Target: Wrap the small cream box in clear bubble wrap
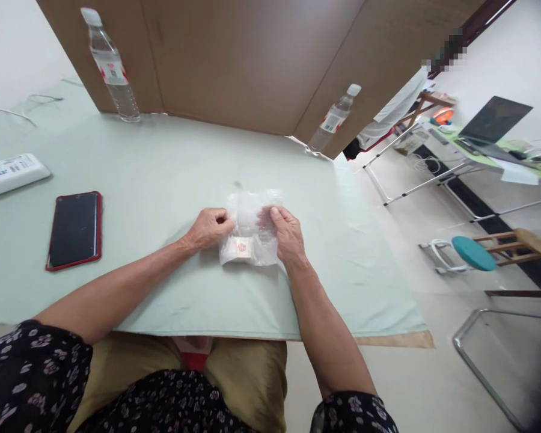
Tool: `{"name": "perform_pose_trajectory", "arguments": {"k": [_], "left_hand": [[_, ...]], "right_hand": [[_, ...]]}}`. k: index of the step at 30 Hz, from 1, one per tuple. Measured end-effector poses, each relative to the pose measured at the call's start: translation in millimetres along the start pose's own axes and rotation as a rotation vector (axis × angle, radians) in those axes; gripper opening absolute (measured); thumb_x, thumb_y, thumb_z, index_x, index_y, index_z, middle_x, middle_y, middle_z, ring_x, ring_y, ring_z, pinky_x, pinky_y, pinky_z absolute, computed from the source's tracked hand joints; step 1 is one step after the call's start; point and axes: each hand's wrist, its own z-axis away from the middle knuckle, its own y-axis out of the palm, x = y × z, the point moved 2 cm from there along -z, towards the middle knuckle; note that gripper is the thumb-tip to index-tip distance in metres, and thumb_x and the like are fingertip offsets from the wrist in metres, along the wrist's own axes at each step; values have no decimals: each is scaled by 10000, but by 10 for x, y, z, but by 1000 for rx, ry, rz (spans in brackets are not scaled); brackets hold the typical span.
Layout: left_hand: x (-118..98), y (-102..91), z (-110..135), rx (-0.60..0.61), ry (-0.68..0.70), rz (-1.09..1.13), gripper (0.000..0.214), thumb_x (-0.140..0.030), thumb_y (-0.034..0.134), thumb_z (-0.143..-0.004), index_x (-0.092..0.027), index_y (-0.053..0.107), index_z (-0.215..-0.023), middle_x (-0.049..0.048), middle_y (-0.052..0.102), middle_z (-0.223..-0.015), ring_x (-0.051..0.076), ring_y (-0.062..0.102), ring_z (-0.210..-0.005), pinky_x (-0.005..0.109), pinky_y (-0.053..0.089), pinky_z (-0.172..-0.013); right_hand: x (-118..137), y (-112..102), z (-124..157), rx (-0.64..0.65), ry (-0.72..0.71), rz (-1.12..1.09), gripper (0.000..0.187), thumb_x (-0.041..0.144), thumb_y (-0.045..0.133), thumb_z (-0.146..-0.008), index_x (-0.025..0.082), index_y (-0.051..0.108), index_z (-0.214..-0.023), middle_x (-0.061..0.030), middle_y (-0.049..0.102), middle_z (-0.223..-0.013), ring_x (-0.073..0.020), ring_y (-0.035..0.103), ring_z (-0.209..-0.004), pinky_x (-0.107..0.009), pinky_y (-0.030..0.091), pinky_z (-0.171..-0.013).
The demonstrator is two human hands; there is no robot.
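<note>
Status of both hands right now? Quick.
Left hand: closed, gripping the left edge of the clear plastic wrap.
Right hand: closed, holding the wrap's right side, thumb on top, fingers behind the plastic.

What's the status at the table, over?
Left hand and right hand holding clear plastic wrap. Small box at near side. Phone off left, out of the way.

Tbl [417, 340] w/ green cloth [171, 159]: phone [74, 230], 2 btls [113, 73], cardbd [252, 60].
</note>
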Motion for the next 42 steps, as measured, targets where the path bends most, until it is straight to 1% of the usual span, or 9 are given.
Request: {"name": "perform_pose_trajectory", "arguments": {"k": [7, 14, 20, 25, 31, 33, 36, 39, 42], "left_hand": [[135, -305, -180, -230, -37, -187, 156, -261, 550, -673, -198, 488, -545, -20, 493, -587, 136, 452, -615, 273, 383, -607], [25, -364, -147, -355, 183, -240, 210, -361, 588, -752, -199, 619, -882, 59, 694, -905, 211, 624, -864, 387, 510, -873], [-183, -251, 1, 2, 403, -345, 321, -441, 631, -772, -199, 669, -981, 65, 748, -968, 252, 659, -967, 439, 486, -965], [-188, -302, -30, 261, 213, -66, 491, -285, 581, -778, -174, 602, -1256, 52, 760, -824, 227, 710, -880, 367, 533, -822], [-214, -487, -25, 917, -46, 82, 336, -453, 674, -756, -225, 779, -978, 97, 795, -833, 283, 755, -860, 383, 566, -797], [-193, -491, -37, 887, -86, 33, 297, -452, 678, -762, -226, 785, -922, 91, 786, -804, 260, 747, -810, 355, 561, -751], [-158, -452, -84, 596, -22, 2, 272, -427, 647, -779, -197, 745, -885, 74, 751, -789, 216, 701, -766, 337, 538, -727], [-121, -383, -104, 369, 113, -143, 350, -379, 625, -755, -191, 708, -1038, 91, 735, -1055, 242, 670, -947, 383, 537, -836], [-64, -266, -83, 372, 296, -357, 564, -344, 604, -730, -210, 619, -1278, 107, 640, -1333, 313, 542, -1270, 470, 464, -1045]], "right_hand": [[-98, -320, -268, -240, -34, 302, 255, 435, 640, -749, 187, 663, -802, 26, 584, -636, -121, 511, -564, -264, 435, -540], [304, -359, -75, -287, -310, 567, 389, 449, 643, -798, 202, 670, -1097, -87, 709, -1146, -187, 628, -931, -343, 524, -824], [466, -253, 117, 254, -74, 715, 414, 463, 774, -750, 189, 737, -1059, -11, 677, -808, -163, 585, -754, -333, 488, -764], [512, -368, 124, 310, -96, 561, 226, 386, 760, -790, 200, 770, -919, -12, 701, -820, -142, 594, -748, -307, 481, -737], [489, -396, 194, 713, 271, 583, 308, 470, 750, -794, 175, 777, -877, -22, 714, -666, -158, 634, -596, -292, 487, -591], [441, -346, 156, 571, 181, 639, 295, 467, 695, -830, 179, 750, -805, 1, 670, -620, -126, 560, -532, -271, 434, -539], [376, -216, 119, 322, -93, 673, 237, 430, 712, -811, 197, 733, -846, -8, 705, -758, -136, 585, -660, -279, 451, -625], [292, -47, 142, 364, -228, 737, 437, 414, 813, -707, 241, 727, -1100, -51, 739, -1121, -213, 657, -965, -344, 501, -821], [249, -28, 132, 390, -280, 833, 464, 411, 784, -733, 257, 713, -1164, -65, 728, -1203, -249, 654, -1079, -408, 486, -955]]}}
